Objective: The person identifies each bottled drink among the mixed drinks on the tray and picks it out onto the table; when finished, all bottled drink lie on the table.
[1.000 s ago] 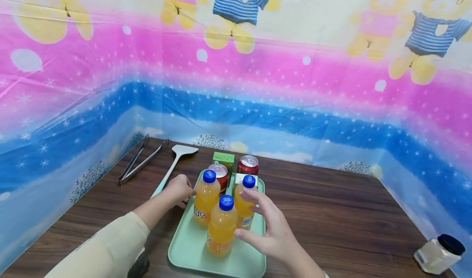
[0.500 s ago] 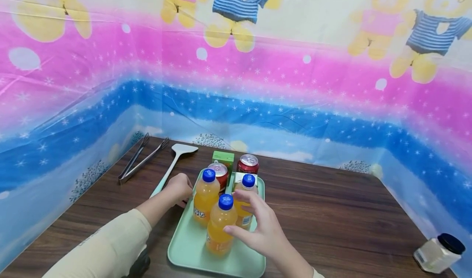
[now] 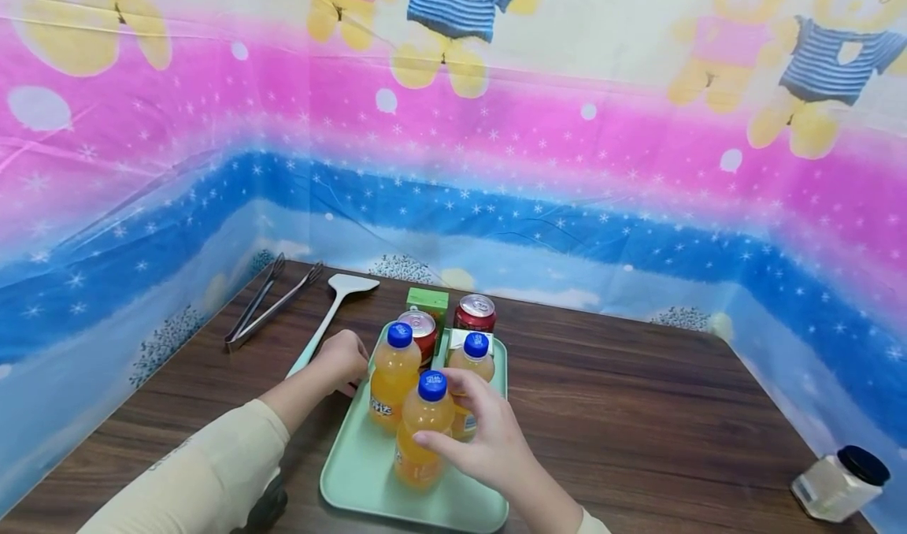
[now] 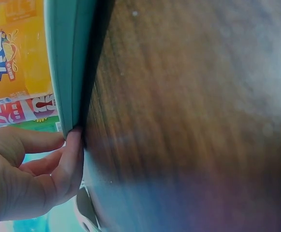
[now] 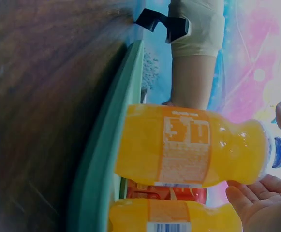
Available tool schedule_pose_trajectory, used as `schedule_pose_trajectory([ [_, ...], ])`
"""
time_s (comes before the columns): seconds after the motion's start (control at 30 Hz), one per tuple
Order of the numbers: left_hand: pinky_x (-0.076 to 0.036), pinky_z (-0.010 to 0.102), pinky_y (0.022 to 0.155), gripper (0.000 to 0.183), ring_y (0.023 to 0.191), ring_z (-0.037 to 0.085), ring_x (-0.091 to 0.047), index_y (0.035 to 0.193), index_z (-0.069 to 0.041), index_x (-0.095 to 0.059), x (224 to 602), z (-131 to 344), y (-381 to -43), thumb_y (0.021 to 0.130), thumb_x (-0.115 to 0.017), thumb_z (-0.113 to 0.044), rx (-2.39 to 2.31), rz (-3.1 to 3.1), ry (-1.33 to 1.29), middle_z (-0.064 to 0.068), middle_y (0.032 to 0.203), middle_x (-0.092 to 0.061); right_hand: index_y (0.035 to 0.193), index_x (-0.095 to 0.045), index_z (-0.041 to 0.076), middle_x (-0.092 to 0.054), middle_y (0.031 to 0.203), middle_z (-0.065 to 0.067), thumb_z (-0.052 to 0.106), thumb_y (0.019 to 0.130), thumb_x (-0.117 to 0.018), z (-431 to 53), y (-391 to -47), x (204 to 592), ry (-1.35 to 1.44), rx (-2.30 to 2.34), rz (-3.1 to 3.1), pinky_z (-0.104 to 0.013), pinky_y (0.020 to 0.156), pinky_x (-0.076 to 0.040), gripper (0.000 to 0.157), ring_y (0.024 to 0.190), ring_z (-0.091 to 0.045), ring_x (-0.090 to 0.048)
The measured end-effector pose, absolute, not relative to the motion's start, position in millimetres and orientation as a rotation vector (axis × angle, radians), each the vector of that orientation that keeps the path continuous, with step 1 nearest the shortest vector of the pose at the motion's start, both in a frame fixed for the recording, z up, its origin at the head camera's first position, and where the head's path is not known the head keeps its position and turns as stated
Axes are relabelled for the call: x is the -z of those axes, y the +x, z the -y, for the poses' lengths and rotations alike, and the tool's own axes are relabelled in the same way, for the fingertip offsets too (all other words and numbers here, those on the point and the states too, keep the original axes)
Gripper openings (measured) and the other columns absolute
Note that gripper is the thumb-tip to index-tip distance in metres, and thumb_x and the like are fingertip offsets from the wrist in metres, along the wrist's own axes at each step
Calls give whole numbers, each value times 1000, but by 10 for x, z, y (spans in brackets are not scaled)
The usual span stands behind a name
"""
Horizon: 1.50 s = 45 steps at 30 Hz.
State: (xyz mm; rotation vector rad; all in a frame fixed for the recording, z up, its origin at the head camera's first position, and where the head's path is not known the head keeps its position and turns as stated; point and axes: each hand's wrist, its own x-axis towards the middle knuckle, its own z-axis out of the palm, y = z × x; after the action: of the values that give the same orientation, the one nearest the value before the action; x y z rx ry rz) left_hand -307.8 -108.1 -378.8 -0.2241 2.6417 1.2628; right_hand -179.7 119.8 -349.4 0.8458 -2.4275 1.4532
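Three orange soda bottles with blue caps stand on a pale green tray: a front bottle, a left bottle and a right bottle. My left hand pinches the tray's left rim, with thumb and finger meeting at its edge in the left wrist view. Around the front bottle's upper part, my right hand has its thumb and fingers spread. In the right wrist view the fingers are right at that bottle's shoulder, while the thumb stands apart from its neck.
Behind the bottles are a red can, another red can, a green carton and a white-topped box. Metal tongs and a pale turner lie back left. A black-lidded jar sits far right.
My right hand has moved left from beside the right bottle to around the front bottle's upper part. The left hand has kept its place at the tray's rim.
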Motion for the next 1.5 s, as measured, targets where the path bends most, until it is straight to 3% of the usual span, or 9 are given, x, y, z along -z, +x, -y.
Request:
schedule_pose_trajectory([
  [0.53,-57,34,48,14,68,24,-63,90,6,-61,3801,1073,-3104,76,-61,10,-1192,-2676,-204,16,84,-58,122,-53,17,-59,108,6,22,70,-83,-1124,-1827,3592,802,-1470,2433,-26,83,-53,61,100,-13,-57],
  [0.77,-57,34,48,14,68,24,-63,89,7,-62,3816,1076,-3107,75,-60,10,-1195,-2679,-187,15,84,-59,116,-55,16,-60,105,6,20,69,-84,-1116,-1833,3605,748,-1509,2425,-23,83,-52,56,99,-12,-58],
  [1.5,-57,34,49,12,69,24,-62,87,6,-61,3805,1080,-3095,76,-59,9,-1190,-2693,-167,15,84,-58,114,-58,7,-62,107,1,5,67,-83,-1083,-1748,3508,716,-1617,2362,-27,86,-52,53,98,-16,-60],
])
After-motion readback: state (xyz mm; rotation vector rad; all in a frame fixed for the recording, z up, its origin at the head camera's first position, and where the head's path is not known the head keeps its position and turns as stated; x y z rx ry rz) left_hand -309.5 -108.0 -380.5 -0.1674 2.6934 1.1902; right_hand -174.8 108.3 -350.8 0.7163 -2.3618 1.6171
